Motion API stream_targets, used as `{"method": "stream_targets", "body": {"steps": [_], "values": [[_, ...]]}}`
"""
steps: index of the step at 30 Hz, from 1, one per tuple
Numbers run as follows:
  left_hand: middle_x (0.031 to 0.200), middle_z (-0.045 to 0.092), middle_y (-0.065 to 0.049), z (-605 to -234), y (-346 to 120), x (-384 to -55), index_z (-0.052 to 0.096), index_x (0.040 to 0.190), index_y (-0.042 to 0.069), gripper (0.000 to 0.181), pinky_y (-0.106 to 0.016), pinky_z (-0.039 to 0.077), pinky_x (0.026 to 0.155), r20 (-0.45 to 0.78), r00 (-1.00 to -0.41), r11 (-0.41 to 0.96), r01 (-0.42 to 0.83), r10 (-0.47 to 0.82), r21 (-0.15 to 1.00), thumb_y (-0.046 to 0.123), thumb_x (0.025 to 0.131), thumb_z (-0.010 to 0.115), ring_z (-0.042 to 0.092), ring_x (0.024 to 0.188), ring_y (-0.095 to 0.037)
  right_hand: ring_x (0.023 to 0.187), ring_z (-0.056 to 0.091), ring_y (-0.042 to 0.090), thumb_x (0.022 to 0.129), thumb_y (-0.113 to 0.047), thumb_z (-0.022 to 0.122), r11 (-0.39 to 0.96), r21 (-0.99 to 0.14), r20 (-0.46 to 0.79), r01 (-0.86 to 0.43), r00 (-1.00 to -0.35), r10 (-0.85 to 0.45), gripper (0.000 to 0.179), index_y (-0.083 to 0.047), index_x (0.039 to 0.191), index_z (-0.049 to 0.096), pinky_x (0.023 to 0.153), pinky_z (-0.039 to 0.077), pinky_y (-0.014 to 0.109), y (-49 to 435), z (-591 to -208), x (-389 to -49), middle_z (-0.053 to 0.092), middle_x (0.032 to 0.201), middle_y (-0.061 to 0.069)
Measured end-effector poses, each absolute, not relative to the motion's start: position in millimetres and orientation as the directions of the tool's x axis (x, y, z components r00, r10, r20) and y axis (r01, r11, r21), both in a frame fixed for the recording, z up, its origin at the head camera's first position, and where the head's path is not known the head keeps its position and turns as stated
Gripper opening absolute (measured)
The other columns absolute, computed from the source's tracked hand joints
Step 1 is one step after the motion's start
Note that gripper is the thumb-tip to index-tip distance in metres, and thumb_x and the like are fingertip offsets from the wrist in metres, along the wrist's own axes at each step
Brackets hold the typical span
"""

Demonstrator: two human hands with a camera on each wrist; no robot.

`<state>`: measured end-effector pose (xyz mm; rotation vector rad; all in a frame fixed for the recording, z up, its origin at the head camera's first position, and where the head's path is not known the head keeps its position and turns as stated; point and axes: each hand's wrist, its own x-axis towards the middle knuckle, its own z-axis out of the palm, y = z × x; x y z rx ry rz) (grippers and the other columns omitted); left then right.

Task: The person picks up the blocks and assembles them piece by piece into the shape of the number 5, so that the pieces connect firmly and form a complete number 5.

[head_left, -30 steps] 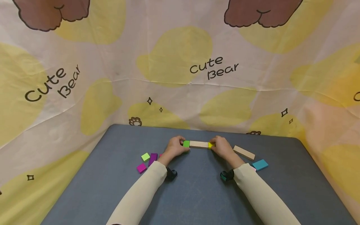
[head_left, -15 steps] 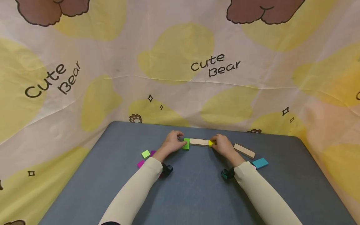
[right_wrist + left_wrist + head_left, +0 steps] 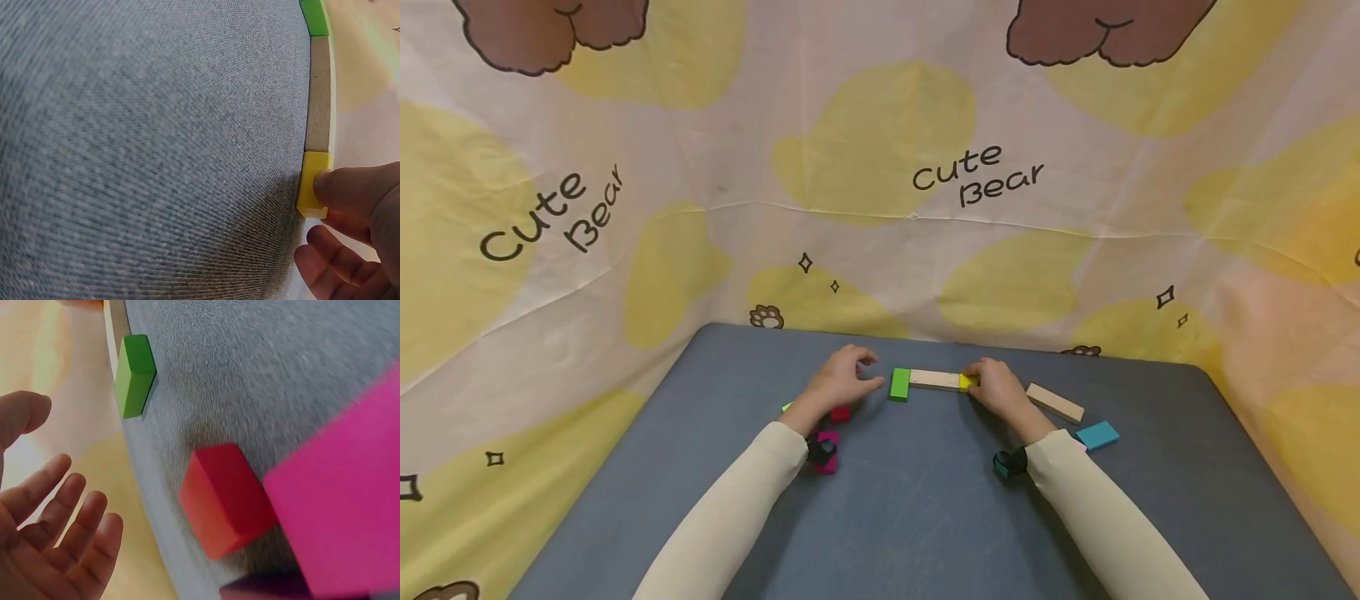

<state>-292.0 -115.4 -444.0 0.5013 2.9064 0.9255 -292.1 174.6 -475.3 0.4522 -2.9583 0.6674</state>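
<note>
In the head view, a light wooden block (image 3: 935, 380) lies between a green block (image 3: 900, 384) on its left and a yellow block (image 3: 966, 382) on its right, end to end. My right hand (image 3: 1000, 392) pinches the yellow block; the thumb (image 3: 337, 187) presses on its side in the right wrist view. My left hand (image 3: 841, 377) is apart from the green block, fingers spread and holding nothing. Below that hand lie a red block (image 3: 225, 500) and a large-looking pink block (image 3: 350, 487), close to the left wrist camera.
Right of my right hand are another wooden block (image 3: 1056, 402) and a blue block (image 3: 1098, 435). A lime block peeks out beside the left forearm, mostly hidden. A printed cloth (image 3: 865, 167) hangs behind the far edge of the grey table (image 3: 917, 517).
My left hand has let go of the green block and moved left, leaving that block in full view. My right hand stays on the yellow block.
</note>
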Motion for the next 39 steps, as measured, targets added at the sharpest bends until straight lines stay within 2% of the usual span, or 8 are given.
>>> {"method": "stream_targets", "body": {"steps": [18,22,28,34,39], "values": [[0.116,0.062,-0.004,-431,-148,-252,0.066,0.115,0.01,0.039,-0.039,0.051,0.086,0.06,-0.89,0.785,0.429,0.452,0.447,0.033,0.084,0.071,0.061,0.104,-0.022,0.096,0.064,0.034,0.085,-0.003,0.064,0.868,-0.409,0.121,-0.282,-0.959,-0.255,0.024,0.002,0.107,0.072,0.079,0.053,0.044,174,-473,-292,0.066,0.106,0.019],[0.11,0.064,-0.006,-432,-156,-243,0.067,0.113,0.009,0.039,-0.038,0.051,0.084,0.078,-0.872,0.78,0.469,0.483,0.413,0.034,0.083,0.072,0.061,0.1,-0.02,0.096,0.063,0.034,0.085,-0.003,0.064,0.867,-0.412,0.116,-0.28,-0.96,-0.255,0.024,0.002,0.107,0.072,0.08,0.053,0.045,174,-473,-292,0.066,0.106,0.019],[0.103,0.064,-0.007,-434,-166,-230,0.068,0.111,0.009,0.039,-0.036,0.051,0.075,0.084,-0.857,0.773,0.498,0.509,0.392,0.034,0.081,0.072,0.061,0.091,-0.022,0.096,0.064,0.034,0.085,-0.003,0.065,0.868,-0.406,0.12,-0.284,-0.959,-0.257,0.024,0.001,0.107,0.072,0.079,0.053,0.044,173,-473,-291,0.066,0.106,0.019],[0.094,0.062,-0.003,-440,-174,-220,0.068,0.107,0.012,0.04,-0.026,0.044,0.064,0.083,-0.852,0.788,0.512,0.517,0.342,0.038,0.078,0.074,0.051,0.077,-0.011,0.097,0.064,0.034,0.085,-0.003,0.064,0.871,-0.403,0.119,-0.281,-0.96,-0.254,0.024,0.001,0.107,0.072,0.079,0.053,0.045,173,-473,-291,0.066,0.107,0.019],[0.092,0.06,-0.001,-446,-180,-211,0.068,0.107,0.013,0.045,-0.023,0.041,0.06,0.059,-0.859,0.805,0.498,0.508,0.323,0.041,0.073,0.077,0.048,0.074,-0.008,0.096,0.064,0.034,0.085,-0.004,0.065,0.876,-0.388,0.123,-0.289,-0.957,-0.261,0.024,0.001,0.107,0.072,0.08,0.053,0.045,172,-473,-291,0.066,0.106,0.019]]}}
